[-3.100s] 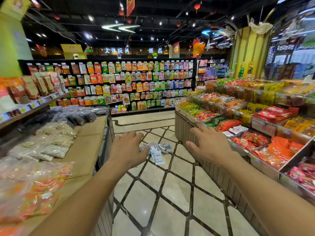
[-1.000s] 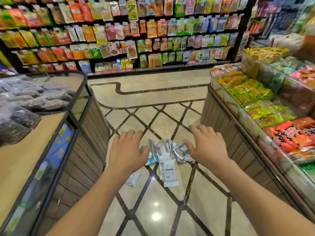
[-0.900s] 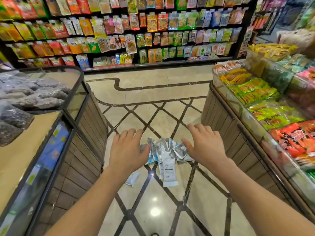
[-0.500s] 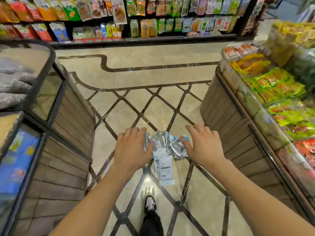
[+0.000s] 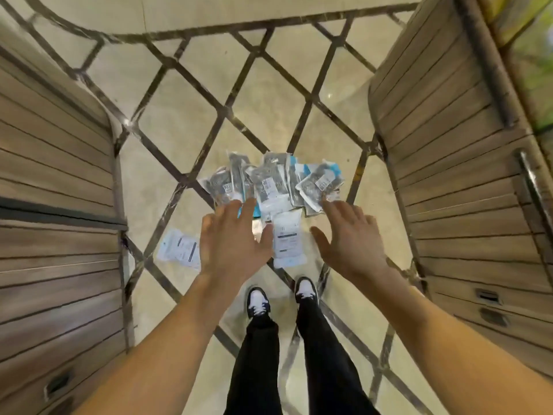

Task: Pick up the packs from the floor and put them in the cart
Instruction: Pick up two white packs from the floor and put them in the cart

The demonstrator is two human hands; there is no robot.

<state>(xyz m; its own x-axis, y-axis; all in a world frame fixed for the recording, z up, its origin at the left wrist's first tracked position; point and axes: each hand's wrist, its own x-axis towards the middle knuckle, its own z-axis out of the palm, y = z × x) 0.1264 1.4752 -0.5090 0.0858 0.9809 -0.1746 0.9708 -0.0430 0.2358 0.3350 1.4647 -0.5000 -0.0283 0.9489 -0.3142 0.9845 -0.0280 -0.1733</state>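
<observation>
Both arms reach forward and down, palms toward the floor [image 5: 185, 121]. The left hand [image 5: 232, 241] and right hand [image 5: 348, 238] hover with fingers spread, each grip apart and empty, just short of the heap of packs [image 5: 270, 182]. One stray pack [image 5: 179, 249] lies left of the heap.

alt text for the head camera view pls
Two open bare hands, left hand and right hand, reach down toward a pile of packs on the tiled floor, between two wooden display stands. One pack lies apart, left.
</observation>
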